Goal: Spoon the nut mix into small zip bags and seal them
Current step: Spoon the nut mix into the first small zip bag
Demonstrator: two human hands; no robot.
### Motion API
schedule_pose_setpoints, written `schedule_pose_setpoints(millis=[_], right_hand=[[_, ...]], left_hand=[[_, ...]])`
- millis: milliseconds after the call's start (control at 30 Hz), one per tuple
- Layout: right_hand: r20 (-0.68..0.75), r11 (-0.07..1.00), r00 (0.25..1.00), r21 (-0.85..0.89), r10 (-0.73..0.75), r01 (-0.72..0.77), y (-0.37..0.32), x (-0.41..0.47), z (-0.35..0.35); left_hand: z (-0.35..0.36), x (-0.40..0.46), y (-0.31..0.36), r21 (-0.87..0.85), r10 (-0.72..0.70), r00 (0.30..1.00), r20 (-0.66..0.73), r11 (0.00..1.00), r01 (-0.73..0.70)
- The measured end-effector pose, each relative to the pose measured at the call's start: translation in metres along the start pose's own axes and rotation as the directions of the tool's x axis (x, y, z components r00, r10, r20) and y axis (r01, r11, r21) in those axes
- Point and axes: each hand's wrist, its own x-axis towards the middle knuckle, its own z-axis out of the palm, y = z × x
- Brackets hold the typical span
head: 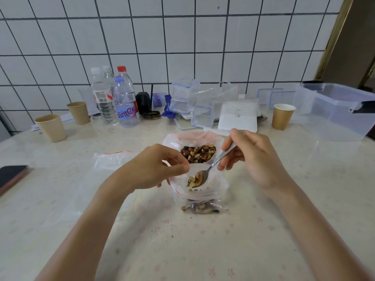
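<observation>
The left hand pinches the top edge of a small zip bag and keeps its mouth open. The bag stands in the middle of the table, with some nuts already at its bottom. The right hand holds a metal spoon by its handle, fingers curled round it. The spoon's bowl is full of nuts and sits right at the open mouth of the small bag. Just behind it is a bigger plastic bag with the nut mix inside (brown and dark bits). An empty zip bag lies flat to the left. Farther left a dark phone rests near the table edge. By the tiled wall stand water bottles, paper cups and clear plastic boxes.
</observation>
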Motion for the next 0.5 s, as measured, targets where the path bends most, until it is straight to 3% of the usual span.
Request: schedule_pose_setpoints(millis=[167,267,367,500], right_hand=[[0.226,0.958,0.956,-0.171,-0.189,0.23,-0.003,-0.015,0.012],[0.279,0.935,0.932,-0.202,-0.23,0.291,-0.003,-0.019,0.013],[0.221,0.933,0.937,-0.18,-0.27,0.311,-0.002,-0.017,0.012],[0.004,0.97,0.97,-0.006,-0.245,0.245,0.001,-0.006,0.008]], left_hand=[[-0.003,-0.003,0.002,-0.089,0.088,0.996,-0.014,0.992,-0.089],[-0.003,-0.004,0.003,-0.09,0.096,0.995,-0.004,0.991,-0.096],[-0.005,-0.003,0.0,-0.06,0.08,0.997,0.005,0.995,-0.079],[-0.008,-0.002,-0.005,-0.011,0.06,0.998,0.018,0.998,-0.059]])
